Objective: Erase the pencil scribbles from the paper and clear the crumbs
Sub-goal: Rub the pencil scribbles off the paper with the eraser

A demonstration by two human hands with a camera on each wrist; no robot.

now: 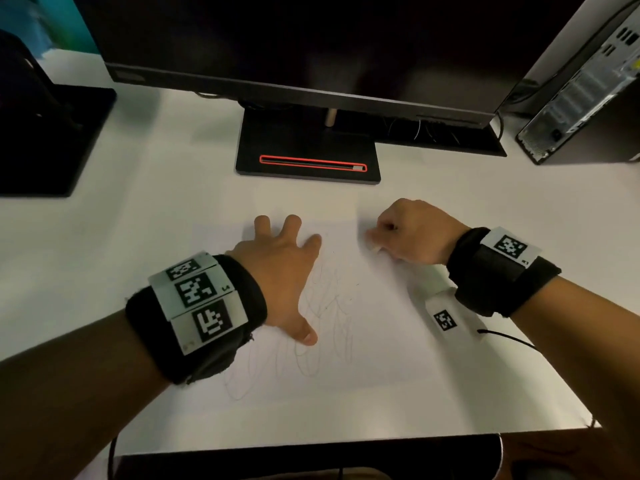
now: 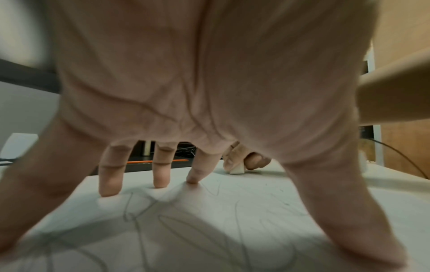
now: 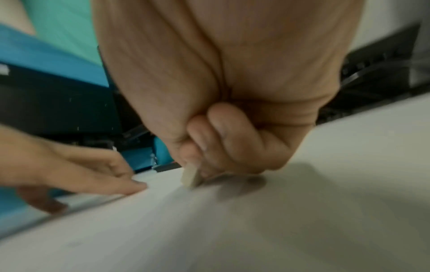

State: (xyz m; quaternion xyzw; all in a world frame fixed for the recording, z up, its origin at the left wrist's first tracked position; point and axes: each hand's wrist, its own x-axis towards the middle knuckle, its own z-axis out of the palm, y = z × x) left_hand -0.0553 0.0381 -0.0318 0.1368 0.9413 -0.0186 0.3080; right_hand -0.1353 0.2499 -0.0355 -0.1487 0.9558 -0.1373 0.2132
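Observation:
A white sheet of paper (image 1: 381, 323) lies on the white desk, with grey pencil scribbles (image 1: 325, 306) across its middle and lower left. My left hand (image 1: 280, 268) lies spread flat on the paper, fingertips (image 2: 160, 182) pressing down beside the scribbles (image 2: 163, 220). My right hand (image 1: 408, 233) is curled at the paper's upper right, pinching a small white eraser (image 3: 192, 177) whose end touches the sheet. The eraser (image 2: 237, 169) also shows in the left wrist view, beyond my left fingers. A few dark crumbs (image 2: 286, 204) dot the paper.
A monitor stand (image 1: 308, 154) with a red-edged slot sits just behind the paper, under the dark screen. A second black stand (image 1: 45, 140) is at the left, a computer case (image 1: 585, 95) at the right. The desk's front edge (image 1: 311, 443) is close.

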